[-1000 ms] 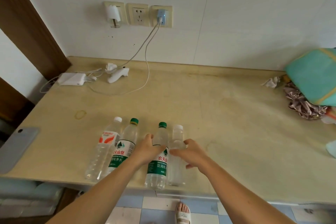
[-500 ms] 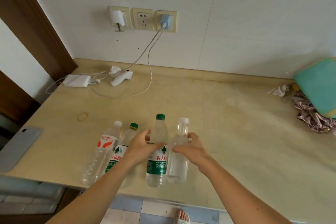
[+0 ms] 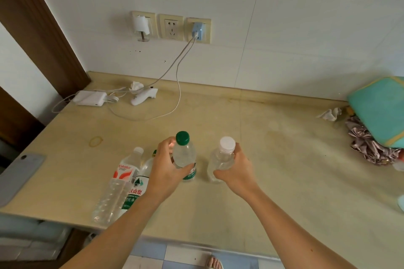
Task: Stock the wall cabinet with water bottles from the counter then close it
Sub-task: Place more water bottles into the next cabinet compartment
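My left hand grips a green-capped water bottle with a green label, lifted off the counter. My right hand grips a clear, white-capped bottle with no label, also raised. Two more bottles stand near the counter's front edge to the left: one with a red-and-white label and one with a green label, partly hidden behind my left forearm. The wall cabinet is out of view.
A white power adapter, a white handheld device and cables lie at the back left under the wall sockets. A grey phone overhangs the left edge. A teal cushion and crumpled fabric sit at right.
Both hands closed around the two right-hand bottles and lifted them off the counter, moving them apart. The camera tilted upward slightly.
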Demonstrator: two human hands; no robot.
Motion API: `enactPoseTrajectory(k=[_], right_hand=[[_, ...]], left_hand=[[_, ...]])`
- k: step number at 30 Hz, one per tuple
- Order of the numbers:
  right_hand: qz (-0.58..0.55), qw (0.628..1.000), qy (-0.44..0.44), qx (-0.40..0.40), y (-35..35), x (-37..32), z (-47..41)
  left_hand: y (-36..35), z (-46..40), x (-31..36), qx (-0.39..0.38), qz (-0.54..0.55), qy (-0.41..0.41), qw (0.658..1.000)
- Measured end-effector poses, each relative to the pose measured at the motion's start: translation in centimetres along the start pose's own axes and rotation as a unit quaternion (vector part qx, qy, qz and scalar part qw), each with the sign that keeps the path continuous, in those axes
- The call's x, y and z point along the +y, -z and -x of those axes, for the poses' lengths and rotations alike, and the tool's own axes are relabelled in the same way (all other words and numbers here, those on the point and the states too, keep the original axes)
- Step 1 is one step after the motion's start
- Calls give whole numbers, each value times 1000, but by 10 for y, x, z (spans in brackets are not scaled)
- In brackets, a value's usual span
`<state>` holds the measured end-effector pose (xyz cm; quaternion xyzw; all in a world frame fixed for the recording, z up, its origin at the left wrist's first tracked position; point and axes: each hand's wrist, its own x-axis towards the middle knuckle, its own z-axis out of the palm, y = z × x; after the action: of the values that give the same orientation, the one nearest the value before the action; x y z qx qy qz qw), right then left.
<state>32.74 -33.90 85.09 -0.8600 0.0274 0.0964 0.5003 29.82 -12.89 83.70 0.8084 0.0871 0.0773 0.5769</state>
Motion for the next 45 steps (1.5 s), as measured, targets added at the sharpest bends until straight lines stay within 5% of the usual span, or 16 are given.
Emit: enactPoseTrajectory(k=[8,22,34,45], right_hand=[[-30,999,2,-19,-4,15,-1],[-49,989,-39,-135,6,48,-29],[-120,993,7,7,6,4,-4],[-175,952,155,197,113,-152,39]], left_hand=[[3,-8,-6,-46,-57,-6,997],[-22,-5,-43,-32,68,129,989],[-7,-11,6,-43,88,43,994],[25,-53,203,-70,145,-184,970]])
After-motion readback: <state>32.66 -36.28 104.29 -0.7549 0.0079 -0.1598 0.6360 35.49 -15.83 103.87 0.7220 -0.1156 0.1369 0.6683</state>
